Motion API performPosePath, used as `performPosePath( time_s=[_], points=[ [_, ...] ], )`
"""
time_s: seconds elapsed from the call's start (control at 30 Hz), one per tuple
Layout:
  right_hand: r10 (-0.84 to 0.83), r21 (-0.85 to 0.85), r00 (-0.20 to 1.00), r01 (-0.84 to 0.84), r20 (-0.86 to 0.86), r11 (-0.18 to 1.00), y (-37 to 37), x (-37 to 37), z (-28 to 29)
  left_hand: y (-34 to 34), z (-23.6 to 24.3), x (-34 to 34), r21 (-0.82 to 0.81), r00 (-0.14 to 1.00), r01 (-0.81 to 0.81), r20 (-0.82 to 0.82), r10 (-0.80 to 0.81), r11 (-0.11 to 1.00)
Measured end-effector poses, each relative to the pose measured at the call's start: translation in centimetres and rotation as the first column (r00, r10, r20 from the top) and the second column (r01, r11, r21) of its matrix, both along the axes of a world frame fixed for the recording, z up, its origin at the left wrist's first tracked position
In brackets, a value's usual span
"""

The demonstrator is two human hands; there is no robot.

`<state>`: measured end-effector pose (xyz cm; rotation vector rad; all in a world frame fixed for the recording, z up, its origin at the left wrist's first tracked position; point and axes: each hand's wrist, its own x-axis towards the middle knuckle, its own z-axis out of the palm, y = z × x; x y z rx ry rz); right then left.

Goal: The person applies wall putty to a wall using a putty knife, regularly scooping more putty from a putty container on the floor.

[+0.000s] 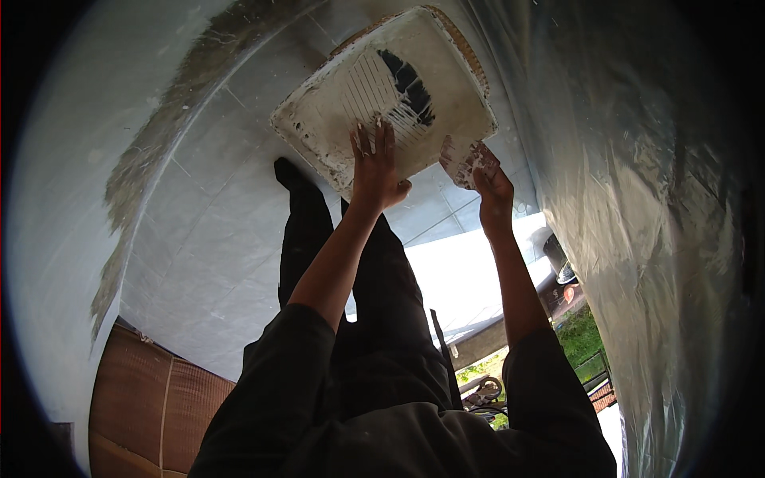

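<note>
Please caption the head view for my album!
Left hand at a smeared paint tray, right hand holding a smeared flat scraper.

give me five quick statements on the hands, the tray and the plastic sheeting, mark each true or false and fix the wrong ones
1. The bare left hand is over a rectangular, white-smeared, ridged tray. True.
2. The left hand is clenched in a fist. False: its fingers are extended.
3. The right hand holds a flat, reddish-brown, paste-smeared piece. True.
4. White coating covers the tray's whole inside. False: a dark patch shows.
5. Creased, translucent plastic sheeting hangs along the picture's right. True.
</note>
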<state>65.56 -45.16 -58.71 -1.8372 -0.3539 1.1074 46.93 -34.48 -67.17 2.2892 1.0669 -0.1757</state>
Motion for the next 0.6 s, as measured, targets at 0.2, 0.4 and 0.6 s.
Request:
performPosePath(
  time_s=[0.2, 0.4, 0.6],
  points=[
    [0.366, -0.119, 0.752, -0.363, 0.548, 0.924, 9.8, 0.9, -2.0, 0.1, 0.0, 0.0, -0.005, 1.0, 0.011, -0.019, -0.011, 1.0],
    [0.504, -0.286, 0.57, -0.43, 0.649, 0.856, 15.7, 1.5, -4.7, 0.2, 0.1, -0.1, -0.016, 1.0, 0.007, -0.008, -0.007, 1.0],
    [0.584, -0.441, 0.377, -0.402, 0.719, 0.803, 17.6, -0.7, -7.3, 0.0, -0.3, -0.2, -0.014, 0.999, -0.003, 0.035, 0.004, 1.0]
  ],
)
